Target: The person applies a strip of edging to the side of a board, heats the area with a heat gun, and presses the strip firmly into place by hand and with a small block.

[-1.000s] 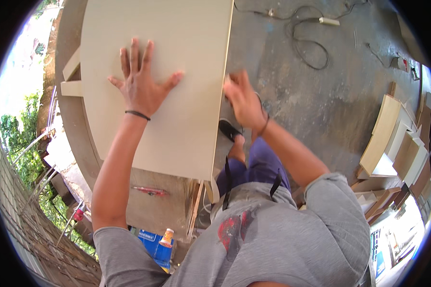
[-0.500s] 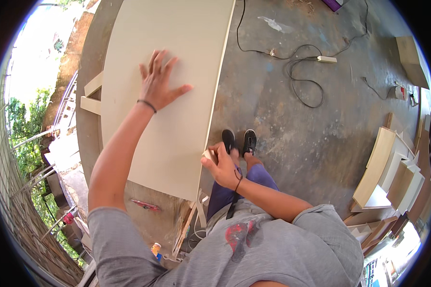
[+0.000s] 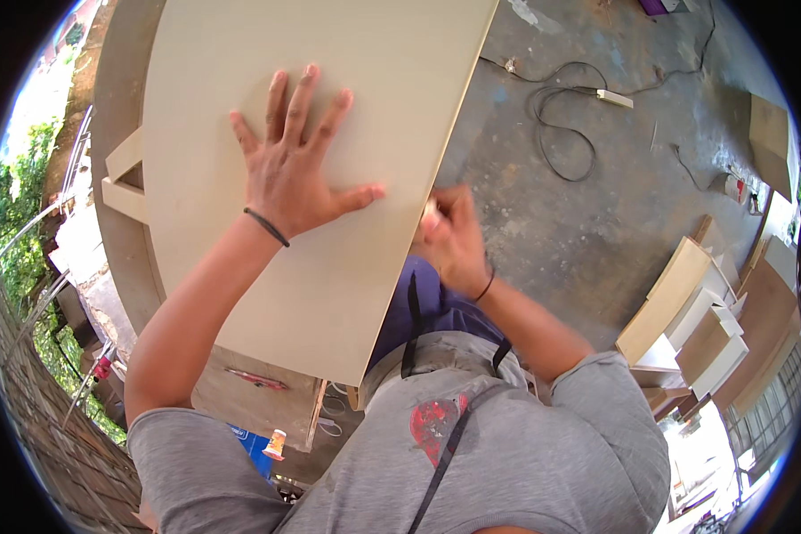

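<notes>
A large flat cream-coloured board [image 3: 329,303] lies before me, its long right edge running away from my body. My left hand [image 3: 294,173] rests palm down on its top with the fingers spread. At the board's right edge is my right hand [image 3: 458,245], its fingers closed and smeared by motion. It grips a small pale block, mostly hidden by the fingers and pressed near or against the edge; its exact kind cannot be made out.
Beneath the board is a wooden bench [image 3: 240,369] with a red tool [image 3: 256,380] on it. A small cup [image 3: 275,444] stands near my left side. A black cable [image 3: 543,133] loops over the concrete floor. Wooden box pieces [image 3: 672,303] are stacked at the right.
My right hand has moved farther away along the board's edge with the block. My body leans closer over the board. The left hand stays spread on the surface.
</notes>
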`<state>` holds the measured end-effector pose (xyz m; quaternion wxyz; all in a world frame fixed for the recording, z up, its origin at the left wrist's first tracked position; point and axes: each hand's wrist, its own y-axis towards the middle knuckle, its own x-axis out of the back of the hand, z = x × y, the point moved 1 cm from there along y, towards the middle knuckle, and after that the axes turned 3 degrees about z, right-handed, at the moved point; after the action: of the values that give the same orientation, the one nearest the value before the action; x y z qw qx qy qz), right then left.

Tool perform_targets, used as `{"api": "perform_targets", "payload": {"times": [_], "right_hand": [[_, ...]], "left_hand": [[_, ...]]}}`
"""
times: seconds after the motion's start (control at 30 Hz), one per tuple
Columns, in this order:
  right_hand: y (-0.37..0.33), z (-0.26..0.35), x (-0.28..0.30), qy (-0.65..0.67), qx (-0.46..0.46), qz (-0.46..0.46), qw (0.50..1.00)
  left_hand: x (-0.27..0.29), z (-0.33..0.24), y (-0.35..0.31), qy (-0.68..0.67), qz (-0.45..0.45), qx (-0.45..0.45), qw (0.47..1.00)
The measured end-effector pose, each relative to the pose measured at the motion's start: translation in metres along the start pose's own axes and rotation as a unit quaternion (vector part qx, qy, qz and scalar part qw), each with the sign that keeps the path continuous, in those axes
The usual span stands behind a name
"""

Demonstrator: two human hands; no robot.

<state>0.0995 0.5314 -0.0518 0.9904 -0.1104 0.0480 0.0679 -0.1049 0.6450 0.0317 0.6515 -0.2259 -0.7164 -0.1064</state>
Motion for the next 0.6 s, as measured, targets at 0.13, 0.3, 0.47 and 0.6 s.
{"api": "perform_targets", "payload": {"times": [0.13, 0.3, 0.47, 0.6], "right_hand": [[0.053, 0.041, 0.011, 0.140, -0.092, -0.037, 0.985], [-0.016, 0.026, -0.014, -0.007, -0.015, 0.020, 1.000], [0.061, 0.054, 0.014, 0.085, -0.107, -0.053, 0.989], [0.016, 0.038, 0.005, -0.049, -0.020, -0.013, 0.999]], "left_hand": [[-0.001, 0.006, 0.000, -0.018, 0.004, -0.006, 1.000], [0.000, 0.006, -0.002, -0.028, -0.006, -0.008, 1.000], [0.000, 0.005, 0.001, -0.026, -0.003, -0.012, 1.000], [-0.002, 0.006, 0.000, -0.018, -0.007, -0.012, 1.000]]}}
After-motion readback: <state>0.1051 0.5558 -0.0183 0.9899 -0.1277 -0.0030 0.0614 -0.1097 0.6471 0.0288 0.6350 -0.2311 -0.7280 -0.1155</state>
